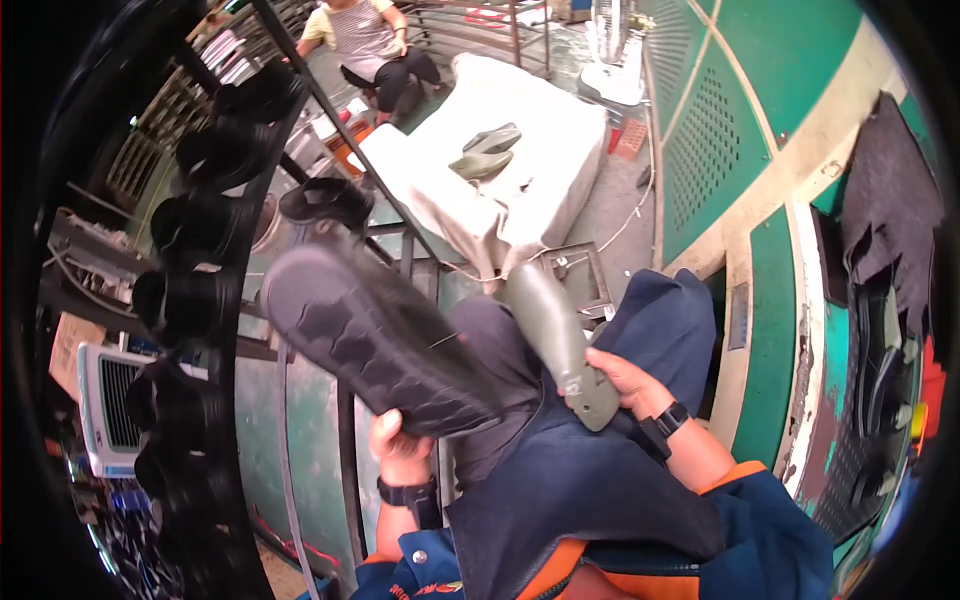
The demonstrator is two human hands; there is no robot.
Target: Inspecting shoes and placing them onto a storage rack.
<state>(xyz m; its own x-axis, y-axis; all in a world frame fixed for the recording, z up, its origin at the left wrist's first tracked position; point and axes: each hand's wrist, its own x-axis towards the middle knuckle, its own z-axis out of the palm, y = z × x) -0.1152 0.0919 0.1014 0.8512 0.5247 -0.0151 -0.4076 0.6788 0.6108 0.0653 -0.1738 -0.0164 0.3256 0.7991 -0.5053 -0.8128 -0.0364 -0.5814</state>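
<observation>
My left hand [400, 442] is closed round the heel end of a black shoe [365, 335], whose patterned sole faces up toward me. The shoe's toe points up and to the left; its upper is partly hidden and slightly blurred. Over my lap, my right hand [622, 380] grips an olive-green shoe last [550, 325] near its heel end, with the toe pointing away from me. Shoe and last are apart from each other. Ahead, a pair of green shoe lasts [485, 152] lies on a white cloth-covered block [550, 125].
On my left stands a rack with several black shoes [185, 300], with a white heater-like unit [112, 410] beyond it. Green metal cabinets [710, 130] line the right. A metal frame [585, 275] stands before me. A person [370, 45] sits at the back near a white fan [610, 60].
</observation>
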